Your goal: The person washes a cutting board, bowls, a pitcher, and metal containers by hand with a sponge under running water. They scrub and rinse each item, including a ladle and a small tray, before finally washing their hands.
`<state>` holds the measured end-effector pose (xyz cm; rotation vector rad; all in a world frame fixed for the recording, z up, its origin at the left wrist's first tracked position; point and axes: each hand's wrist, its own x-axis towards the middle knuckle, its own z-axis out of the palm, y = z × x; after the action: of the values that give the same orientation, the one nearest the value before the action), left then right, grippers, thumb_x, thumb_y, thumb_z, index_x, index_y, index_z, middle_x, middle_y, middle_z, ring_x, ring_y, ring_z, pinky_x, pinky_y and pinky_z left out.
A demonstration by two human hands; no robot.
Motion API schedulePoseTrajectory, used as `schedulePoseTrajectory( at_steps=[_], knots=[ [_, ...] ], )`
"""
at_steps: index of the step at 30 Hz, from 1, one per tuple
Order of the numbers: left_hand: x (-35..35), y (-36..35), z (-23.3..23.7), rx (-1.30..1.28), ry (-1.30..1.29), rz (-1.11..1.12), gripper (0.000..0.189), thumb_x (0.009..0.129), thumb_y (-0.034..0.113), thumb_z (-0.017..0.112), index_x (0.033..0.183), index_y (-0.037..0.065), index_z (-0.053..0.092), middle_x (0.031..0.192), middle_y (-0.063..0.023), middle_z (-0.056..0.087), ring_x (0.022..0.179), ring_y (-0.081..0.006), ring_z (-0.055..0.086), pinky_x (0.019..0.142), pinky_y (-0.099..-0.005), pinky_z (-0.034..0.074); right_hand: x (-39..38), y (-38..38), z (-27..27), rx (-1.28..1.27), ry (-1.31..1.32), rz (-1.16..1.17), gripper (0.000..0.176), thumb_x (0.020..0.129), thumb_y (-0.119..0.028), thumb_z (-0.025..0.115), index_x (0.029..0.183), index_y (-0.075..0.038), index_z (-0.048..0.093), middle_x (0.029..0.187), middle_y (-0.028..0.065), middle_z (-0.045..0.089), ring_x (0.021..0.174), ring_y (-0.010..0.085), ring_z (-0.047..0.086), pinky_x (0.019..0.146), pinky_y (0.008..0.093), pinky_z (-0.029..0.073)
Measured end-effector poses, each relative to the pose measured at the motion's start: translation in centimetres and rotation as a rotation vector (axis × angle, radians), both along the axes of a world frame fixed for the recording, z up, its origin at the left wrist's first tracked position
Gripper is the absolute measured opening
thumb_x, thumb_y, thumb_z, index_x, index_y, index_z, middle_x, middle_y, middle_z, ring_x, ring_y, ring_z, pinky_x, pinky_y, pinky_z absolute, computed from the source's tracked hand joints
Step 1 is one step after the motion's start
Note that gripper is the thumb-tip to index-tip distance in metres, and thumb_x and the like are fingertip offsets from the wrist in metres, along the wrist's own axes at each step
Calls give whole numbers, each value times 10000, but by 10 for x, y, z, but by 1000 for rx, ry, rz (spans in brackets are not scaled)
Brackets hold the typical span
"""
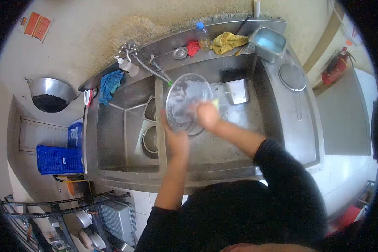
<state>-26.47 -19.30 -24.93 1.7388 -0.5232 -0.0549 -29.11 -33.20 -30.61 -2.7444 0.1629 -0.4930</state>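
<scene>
Over the sink divider, a round, see-through bowl [185,90] with whitish suds on it is tilted toward the camera. My left hand [176,138] grips its lower left rim. At the bowl's right side is my right hand [206,115], blurred by motion and closed round something yellow-green [215,103] that is too smeared to make out. Behind the bowl, a tap hose with a green tip [170,83] reaches down to its upper left edge. A rectangular steel pan [236,91] lies in the right basin [243,143].
Steel containers [150,138] stand in the left basin. Along the back ledge are a blue cloth [110,86], a soap bottle [129,67], a capped bottle [203,37], a yellow cloth [227,43] and a tub of bluish liquid [269,44]. A strainer [292,77] lies at right.
</scene>
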Motion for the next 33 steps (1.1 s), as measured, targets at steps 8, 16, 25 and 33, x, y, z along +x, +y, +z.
schedulePoseTrajectory(
  at_steps=[8,16,25,33],
  knots=[
    [-10,19,3,-156,162,-56,784,646,-173,419,1356,77,201,1316,-116,336,1185,-214,367,996,-297,276,-15,-17,0,-55,-32,201,544,571,-63,651,1092,-180,542,1086,106,546,972,306,529,791,451,460],
    [-6,20,7,-180,209,29,780,579,-187,333,1322,43,268,1269,-152,367,1176,-248,372,1007,-337,274,-25,43,-24,383,-6,288,501,583,-57,634,1069,-137,540,1053,117,523,922,333,534,816,425,436],
    [6,32,-11,100,658,-33,651,646,-98,431,1267,42,299,1154,-130,458,992,-243,503,789,-332,466,1,35,1,361,14,91,352,715,-128,557,1066,-144,546,1100,94,529,968,287,512,808,412,431],
    [0,42,-56,-18,651,-135,592,616,-100,413,1194,21,368,1085,-122,493,938,-246,535,752,-351,491,10,18,14,25,-61,178,287,701,-98,570,986,-130,574,1032,97,550,936,272,540,694,346,486]
  ],
)
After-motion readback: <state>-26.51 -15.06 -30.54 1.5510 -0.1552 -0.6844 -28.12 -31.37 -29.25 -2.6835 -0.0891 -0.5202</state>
